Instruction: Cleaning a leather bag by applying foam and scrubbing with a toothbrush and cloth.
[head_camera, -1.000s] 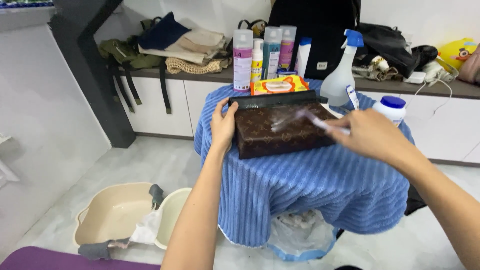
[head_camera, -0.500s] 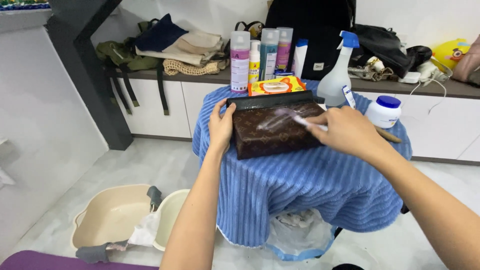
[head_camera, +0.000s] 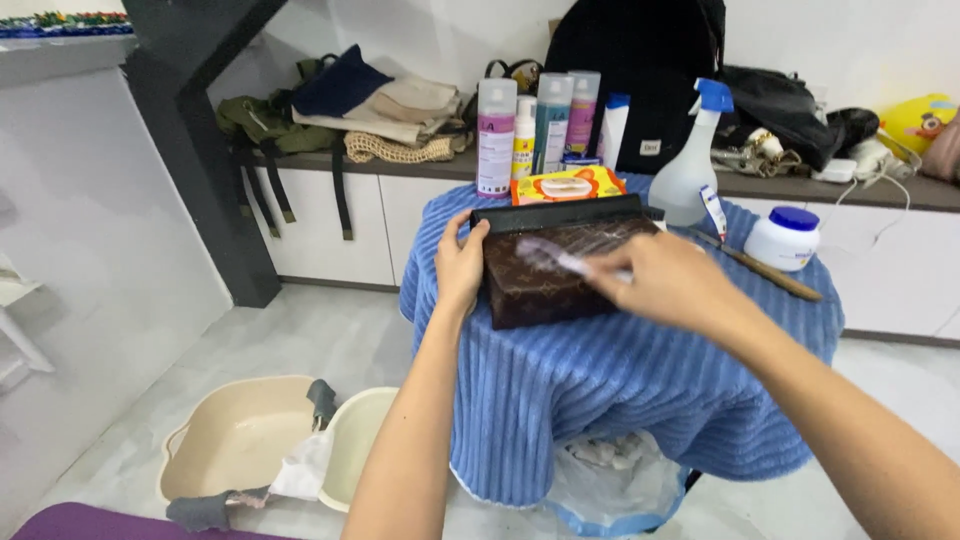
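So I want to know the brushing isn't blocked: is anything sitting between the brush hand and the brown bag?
Nothing visible does. The right hand holds a small brush with its head right on top of the brown bag. The left hand grips the bag's left end, off to the side. The spray bottle and jar stand behind.

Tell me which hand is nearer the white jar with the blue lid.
Right. The right hand works a small brush over the brown bag, just left of the jar; the left hand grips the bag's far left end.
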